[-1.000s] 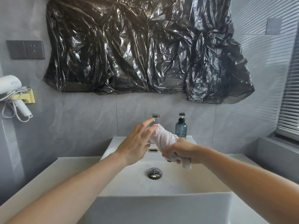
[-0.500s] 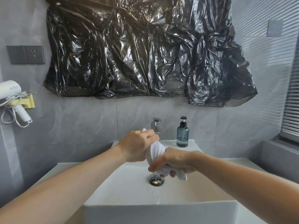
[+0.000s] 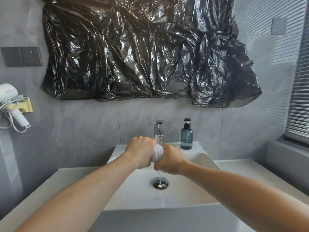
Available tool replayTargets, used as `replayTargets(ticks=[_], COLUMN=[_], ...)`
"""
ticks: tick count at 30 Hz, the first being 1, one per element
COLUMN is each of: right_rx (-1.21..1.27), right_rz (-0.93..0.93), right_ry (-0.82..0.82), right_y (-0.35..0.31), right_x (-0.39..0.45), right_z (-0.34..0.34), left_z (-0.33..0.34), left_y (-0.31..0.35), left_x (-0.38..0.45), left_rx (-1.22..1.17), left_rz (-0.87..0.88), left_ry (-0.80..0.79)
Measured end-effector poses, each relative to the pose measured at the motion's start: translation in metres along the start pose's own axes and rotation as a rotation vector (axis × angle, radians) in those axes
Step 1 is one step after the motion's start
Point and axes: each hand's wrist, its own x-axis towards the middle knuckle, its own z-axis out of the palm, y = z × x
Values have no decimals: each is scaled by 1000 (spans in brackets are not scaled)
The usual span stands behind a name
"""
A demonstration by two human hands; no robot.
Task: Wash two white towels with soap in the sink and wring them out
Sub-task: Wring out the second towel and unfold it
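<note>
A white towel (image 3: 158, 153) is bunched into a tight roll between both hands above the white sink (image 3: 133, 196). My left hand (image 3: 142, 153) grips its upper left end and my right hand (image 3: 168, 160) grips the lower right end, fists close together. A thin stream of water falls from the towel onto the chrome drain (image 3: 160, 182). Most of the towel is hidden inside the fists. Only one towel is in view. A blue soap pump bottle (image 3: 186, 136) stands on the sink's back rim, right of the chrome tap (image 3: 158, 131).
Black plastic sheeting (image 3: 147, 51) covers the wall above the sink. A white hair dryer (image 3: 10, 104) hangs in a holder on the left wall, below a grey socket plate (image 3: 21, 56). Window blinds (image 3: 299, 91) are on the right, and a pale counter (image 3: 260, 173) flanks the sink.
My left hand went from open beside the towel to gripping it. Both fists have drawn together and squeezed the towel smaller, and water now runs from it.
</note>
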Motion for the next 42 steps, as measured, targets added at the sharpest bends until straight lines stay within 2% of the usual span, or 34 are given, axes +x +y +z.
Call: replayTargets(ticks=[10, 13, 15, 18, 20, 22, 25, 27, 31, 34, 42], right_rx=[-178, -221, -201, 16, 205, 325, 404, 387, 271, 213, 46], right_rz=[-81, -36, 36, 154, 181, 182, 116, 47, -168, -250, -357], right_ry=[73, 59, -1, -111, -174, -274, -380, -347, -199, -173, -159], right_y=[13, 11, 8, 8, 11, 11, 5, 3, 18, 34, 56], right_x=[-5, -9, -10, -12, -18, -25, -35, -35, -30, -32, -27], right_z=[0, -3, -6, -17, -21, -24, -23, -18, -6, 4, 16], left_z=[7, 9, 11, 21, 30, 35, 33, 25, 5, 1, 24], left_y=[16, 19, 17, 2, -10, -19, -25, -26, -14, -1, 11], left_x=[0, -3, -11, -26, -33, -38, -35, -32, -35, -39, -37], left_rx=[27, -1, -47, -167, -219, -225, -246, -255, -162, -73, -92], left_rz=[-81, -105, -95, -24, 116, 254, 300, 289, 206, 195, 134], left_ry=[-38, -29, 36, 214, 307, 341, 385, 348, 118, -2, -101])
